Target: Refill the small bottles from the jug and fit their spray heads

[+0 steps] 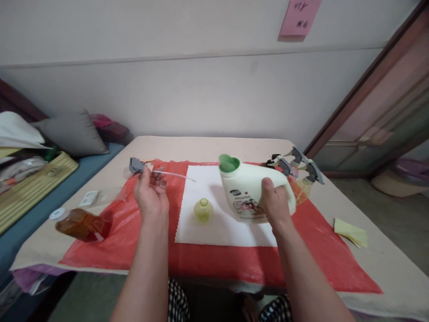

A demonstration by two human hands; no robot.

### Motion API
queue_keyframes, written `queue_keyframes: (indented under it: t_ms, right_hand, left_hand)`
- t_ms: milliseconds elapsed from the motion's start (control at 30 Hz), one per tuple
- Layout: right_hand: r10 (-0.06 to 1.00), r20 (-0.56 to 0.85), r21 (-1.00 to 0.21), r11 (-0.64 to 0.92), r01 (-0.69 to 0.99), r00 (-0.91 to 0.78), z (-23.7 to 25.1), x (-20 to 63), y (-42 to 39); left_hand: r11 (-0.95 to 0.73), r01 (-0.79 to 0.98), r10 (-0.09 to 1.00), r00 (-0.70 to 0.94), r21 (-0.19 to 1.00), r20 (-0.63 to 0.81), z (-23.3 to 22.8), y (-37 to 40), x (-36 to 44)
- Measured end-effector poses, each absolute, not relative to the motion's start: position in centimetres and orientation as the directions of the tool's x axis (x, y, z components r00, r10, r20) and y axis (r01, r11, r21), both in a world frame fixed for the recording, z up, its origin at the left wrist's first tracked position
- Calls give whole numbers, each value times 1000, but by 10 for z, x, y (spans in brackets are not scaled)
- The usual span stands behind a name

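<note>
My left hand (152,192) is closed on a grey spray trigger head (136,166), whose thin clear dip tube (179,175) points to the right. In my right hand (276,203) is a large pale jug (239,190) with a green spout, gripped by its handle and tilted to the left above the white sheet. Between the hands, a small yellow-green bottle (203,211) stands on the white sheet (228,237) with its neck uncovered. The jug's spout is above and to the right of that bottle's mouth, apart from it.
A red plastic sheet (214,264) covers much of the table. At left stands a bottle of amber liquid (82,223) with a white cap, near a small white box (89,198). Several spray bottles (304,179) stand back right. Yellow paper (350,231) lies at the right edge.
</note>
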State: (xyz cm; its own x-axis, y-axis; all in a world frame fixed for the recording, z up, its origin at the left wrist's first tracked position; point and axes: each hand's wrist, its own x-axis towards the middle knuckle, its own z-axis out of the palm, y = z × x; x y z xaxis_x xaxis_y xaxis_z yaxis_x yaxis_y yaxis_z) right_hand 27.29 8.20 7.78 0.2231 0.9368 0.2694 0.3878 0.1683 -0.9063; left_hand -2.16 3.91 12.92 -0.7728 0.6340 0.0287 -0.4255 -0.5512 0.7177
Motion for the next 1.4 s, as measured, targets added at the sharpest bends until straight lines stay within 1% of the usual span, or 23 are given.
queue_keyframes:
  t_ms: [33,67,100,167,233,300,333,400,533,633,800,867,1000,1233,1400]
  right_hand:
    - [943,276,-852,151,501,186,84,274,75]
    - [950,280,-770,136,624,139,89,275,68]
    - [955,284,-664,131,736,87,93,276,62]
    - [952,305,-432,148,890,-11,98,276,51]
    - [937,337,-207,175,963,-98,102,275,44]
    - [920,356,-31,187,982,-164,105,275,38]
    - [911,368,31,191,981,-189,106,275,36]
    - [884,408,106,202,974,-228,108,276,34]
    - [829,478,185,227,956,-290,106,280,34]
    - [781,513,223,279,934,-356,105,283,36]
    - [623,624,289,376,880,-471,109,285,39]
    - [583,644,304,399,865,-495,111,284,40]
    - [545,660,323,416,850,-517,115,281,40]
    - [534,674,331,401,854,-511,121,273,36]
    - [477,685,408,376,832,-551,124,273,38]
  left_hand:
    - [-552,-419,627,-779,721,28,129,39,-22]
    - [-556,-410,617,-786,723,29,130,38,-22]
    - [-563,-398,605,-796,725,33,130,37,-22]
    - [-579,-375,580,-814,724,43,129,36,-24]
    - [-589,-367,563,-825,720,40,128,35,-26]
    - [-588,-376,559,-829,716,25,128,35,-27]
    - [-586,-385,560,-828,713,14,127,35,-28]
    - [-583,-402,564,-826,706,-3,127,35,-28]
    - [-576,-405,574,-819,710,-1,127,35,-27]
    - [-575,-401,575,-818,713,3,126,35,-28]
    - [-581,-412,584,-812,702,7,125,36,-29]
    - [-582,-415,585,-811,699,6,125,36,-29]
    - [-575,-420,588,-809,702,-3,125,36,-28]
    - [-570,-441,594,-804,693,-23,125,37,-29]
    - [-572,-435,594,-804,695,-15,124,37,-30]
